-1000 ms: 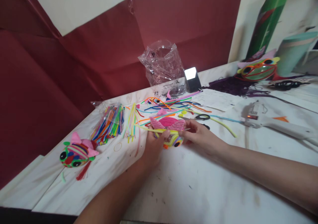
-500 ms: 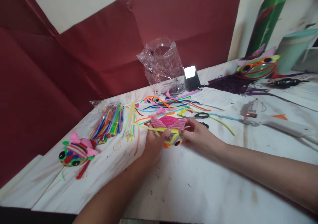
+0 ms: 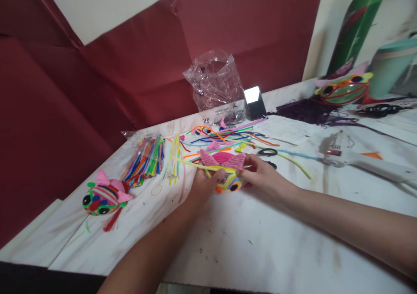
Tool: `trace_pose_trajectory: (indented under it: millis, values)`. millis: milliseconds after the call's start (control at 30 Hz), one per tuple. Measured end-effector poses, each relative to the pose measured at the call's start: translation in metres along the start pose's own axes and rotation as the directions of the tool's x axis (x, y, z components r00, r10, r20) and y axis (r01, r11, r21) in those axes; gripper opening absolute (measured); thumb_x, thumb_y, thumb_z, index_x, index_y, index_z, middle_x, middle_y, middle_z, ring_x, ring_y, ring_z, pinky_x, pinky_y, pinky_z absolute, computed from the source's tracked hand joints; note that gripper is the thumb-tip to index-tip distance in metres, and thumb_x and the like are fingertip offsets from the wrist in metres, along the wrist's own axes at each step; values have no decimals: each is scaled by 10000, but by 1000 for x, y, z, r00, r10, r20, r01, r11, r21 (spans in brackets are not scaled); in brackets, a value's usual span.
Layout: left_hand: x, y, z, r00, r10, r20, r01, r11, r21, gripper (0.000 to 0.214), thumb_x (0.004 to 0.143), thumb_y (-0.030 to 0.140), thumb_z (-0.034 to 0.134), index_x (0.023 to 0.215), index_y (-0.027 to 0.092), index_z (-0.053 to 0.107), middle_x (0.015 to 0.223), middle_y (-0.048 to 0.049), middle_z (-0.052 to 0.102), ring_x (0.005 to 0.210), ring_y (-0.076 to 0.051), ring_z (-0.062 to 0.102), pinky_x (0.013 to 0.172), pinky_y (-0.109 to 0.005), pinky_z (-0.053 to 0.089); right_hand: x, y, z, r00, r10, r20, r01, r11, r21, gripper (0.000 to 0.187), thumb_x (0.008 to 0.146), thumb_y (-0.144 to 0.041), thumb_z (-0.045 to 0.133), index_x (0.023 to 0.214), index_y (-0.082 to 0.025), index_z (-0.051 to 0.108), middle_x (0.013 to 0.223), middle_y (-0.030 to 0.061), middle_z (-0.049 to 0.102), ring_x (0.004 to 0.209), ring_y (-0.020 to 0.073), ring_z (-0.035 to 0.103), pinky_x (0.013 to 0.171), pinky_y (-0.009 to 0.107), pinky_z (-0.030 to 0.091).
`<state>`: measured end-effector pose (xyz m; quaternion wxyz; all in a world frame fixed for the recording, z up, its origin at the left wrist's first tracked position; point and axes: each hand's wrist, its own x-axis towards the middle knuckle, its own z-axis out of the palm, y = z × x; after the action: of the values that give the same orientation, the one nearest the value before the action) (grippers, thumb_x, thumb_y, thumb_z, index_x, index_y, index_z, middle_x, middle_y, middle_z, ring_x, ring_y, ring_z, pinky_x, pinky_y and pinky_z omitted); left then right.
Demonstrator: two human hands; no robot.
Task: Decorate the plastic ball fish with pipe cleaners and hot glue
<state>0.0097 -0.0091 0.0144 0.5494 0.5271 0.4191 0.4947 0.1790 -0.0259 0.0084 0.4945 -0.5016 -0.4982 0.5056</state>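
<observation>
Between my hands is a small animal-face craft (image 3: pixel 225 160) made of pipe cleaners, with pink ears, a pink top and a black-and-orange eye. My left hand (image 3: pixel 208 182) grips its left side, the thumb lying across the front. At its right side, my right hand (image 3: pixel 257 172) pinches the edge near the pink ear. A yellow pipe cleaner (image 3: pixel 192 163) runs along the craft's front and sticks out to the left. Fingers behind the craft are hidden. Scissors (image 3: pixel 267 152) lie just behind my right hand, partly covered.
A finished-looking animal face (image 3: pixel 106 195) with a red tassel lies at left, beside a bag of pipe cleaners (image 3: pixel 145 159). Loose pipe cleaners (image 3: pixel 224 137) spread behind my hands. A glue gun (image 3: pixel 365 157) rests at right. Farther back are a clear plastic bag (image 3: pixel 215 83) and another animal face (image 3: pixel 343 90).
The view has shifted slightly, so everything sits a little further right. Both hands keep their hold on the craft, which seems tilted a bit, its eye showing more.
</observation>
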Motion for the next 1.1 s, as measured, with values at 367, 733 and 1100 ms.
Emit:
trace_pose_trajectory:
  millis: [367, 733, 1100]
  values:
    - [-4, 9, 3, 997, -6, 76, 12, 998, -68, 684, 473, 217, 857, 1076, 200, 535, 1029, -85, 723, 952, -270, 693, 778, -336, 555, 2, 5, -3, 999, -33, -11, 33, 999, -2, 303, 653, -296, 634, 924, -212, 526, 919, 23, 631, 760, 191, 634, 613, 307, 508]
    - [-4, 10, 5, 998, -41, 45, 43, 999, -33, 836, 477, 183, 857, 1229, 220, 493, 1023, -72, 718, 893, -243, 697, 735, -319, 551, -4, -9, -1, 999, 48, 12, -49, 991, 124, 251, 665, -258, 658, 870, -219, 517, 933, 39, 632, 727, 170, 641, 606, 297, 540]
    - [-10, 10, 14, 1000, -5, 6, 6, 993, -121, 817, 521, 176, 842, 1242, 249, 466, 1025, -46, 716, 934, -253, 694, 830, -382, 551, -5, -8, 0, 998, 61, 34, -66, 984, 167, 276, 650, -244, 671, 886, -214, 530, 982, 47, 636, 742, 163, 639, 605, 285, 519]
